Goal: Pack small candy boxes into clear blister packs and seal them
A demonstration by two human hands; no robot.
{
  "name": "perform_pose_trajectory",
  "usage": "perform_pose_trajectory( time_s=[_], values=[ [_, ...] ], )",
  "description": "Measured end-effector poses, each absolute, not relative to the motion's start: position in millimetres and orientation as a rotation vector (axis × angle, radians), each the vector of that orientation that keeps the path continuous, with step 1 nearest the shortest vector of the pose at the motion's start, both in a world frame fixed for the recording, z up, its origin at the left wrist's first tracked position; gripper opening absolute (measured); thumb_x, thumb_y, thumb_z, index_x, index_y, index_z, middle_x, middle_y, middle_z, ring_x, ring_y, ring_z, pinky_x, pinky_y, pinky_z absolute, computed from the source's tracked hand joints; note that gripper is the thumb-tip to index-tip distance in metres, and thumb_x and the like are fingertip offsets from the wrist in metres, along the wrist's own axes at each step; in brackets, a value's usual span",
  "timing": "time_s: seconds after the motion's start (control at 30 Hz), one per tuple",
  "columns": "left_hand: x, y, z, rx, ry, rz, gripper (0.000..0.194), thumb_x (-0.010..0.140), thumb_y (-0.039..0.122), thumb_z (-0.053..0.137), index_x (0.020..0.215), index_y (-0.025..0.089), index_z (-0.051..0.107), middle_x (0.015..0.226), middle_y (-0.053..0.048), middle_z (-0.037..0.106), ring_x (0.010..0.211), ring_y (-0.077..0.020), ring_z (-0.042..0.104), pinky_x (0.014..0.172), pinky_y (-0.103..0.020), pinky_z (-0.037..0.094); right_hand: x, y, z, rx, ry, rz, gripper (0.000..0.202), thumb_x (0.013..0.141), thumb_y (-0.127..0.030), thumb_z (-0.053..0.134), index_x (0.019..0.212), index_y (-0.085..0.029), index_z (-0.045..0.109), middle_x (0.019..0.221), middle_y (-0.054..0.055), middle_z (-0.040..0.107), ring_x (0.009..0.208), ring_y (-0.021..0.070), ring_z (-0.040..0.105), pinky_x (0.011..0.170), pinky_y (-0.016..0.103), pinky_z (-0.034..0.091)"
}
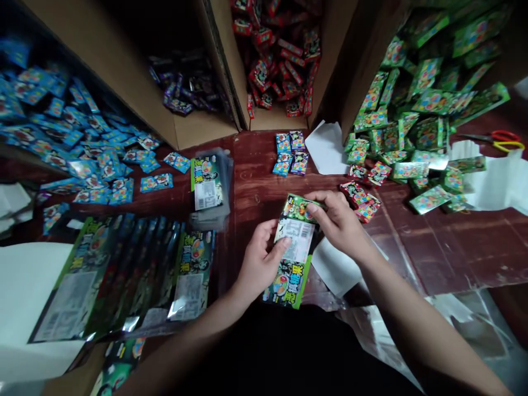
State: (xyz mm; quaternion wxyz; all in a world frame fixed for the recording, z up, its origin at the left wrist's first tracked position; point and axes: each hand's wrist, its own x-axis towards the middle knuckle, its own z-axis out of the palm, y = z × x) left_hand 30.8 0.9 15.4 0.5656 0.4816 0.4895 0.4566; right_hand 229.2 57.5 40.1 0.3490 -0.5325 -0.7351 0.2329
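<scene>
Close to my body, my left hand [260,257] grips a printed candy pouch [291,283] by its side, thumb flat over the white label. The pouch is green and black with large yellow characters. My right hand [336,223] pinches its far end, where a small green candy packet [296,208] shows; whether this packet is inside the pouch or on top of it I cannot tell. Just beyond my right hand lie several red candy packets [358,197]. A white paper sheet [336,269] lies partly under my right wrist.
Open cardboard boxes hold blue packets [99,137], purple packets [190,91], red packets [284,60] and green packets [429,126]. Blue and purple packets [290,153] form a small group mid-table. Flat pouches [209,184] and filled-looking pouches [136,269] lie left. Scissors [501,140] rest far right.
</scene>
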Motion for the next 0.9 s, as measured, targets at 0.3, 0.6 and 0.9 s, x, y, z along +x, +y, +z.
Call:
perform_pose_trajectory(
  time_s=[0.3,0.6,0.9],
  values=[
    [29.1,-9.7,6.2,1.038,1.160,1.134,0.054,0.094,0.030,0.064,0.142,0.021,0.040,0.126,-0.012,0.065,0.114,-0.0236,0.065,0.102,-0.042,0.052,233.8,72.7,51.8,-1.203,-2.103,0.646,0.023,0.100,-0.039,0.056,0.116,-0.026,0.066,0.105,0.005,0.068,0.102,0.0236,0.061,0.093,0.042,0.045],
    [-1.7,27.2,29.5,1.297,0.985,0.734,0.059,0.087,0.020,0.065,0.142,0.026,0.045,0.118,-0.009,0.068,0.099,-0.0235,0.070,0.083,-0.038,0.059,239.3,83.3,53.0,-1.234,-1.824,0.822,0.031,0.099,-0.044,0.056,0.125,-0.027,0.058,0.116,0.007,0.066,0.105,0.0237,0.064,0.092,0.041,0.053],
    [-7.3,31.2,18.3,1.204,1.005,0.748,0.053,0.084,0.021,0.073,0.123,0.025,0.038,0.114,-0.007,0.065,0.094,-0.0195,0.070,0.078,-0.034,0.058,230.2,84.7,50.8,-1.088,-2.096,0.825,0.026,0.102,-0.033,0.054,0.126,-0.026,0.061,0.111,0.006,0.067,0.107,0.0224,0.061,0.096,0.041,0.051]
  ],
)
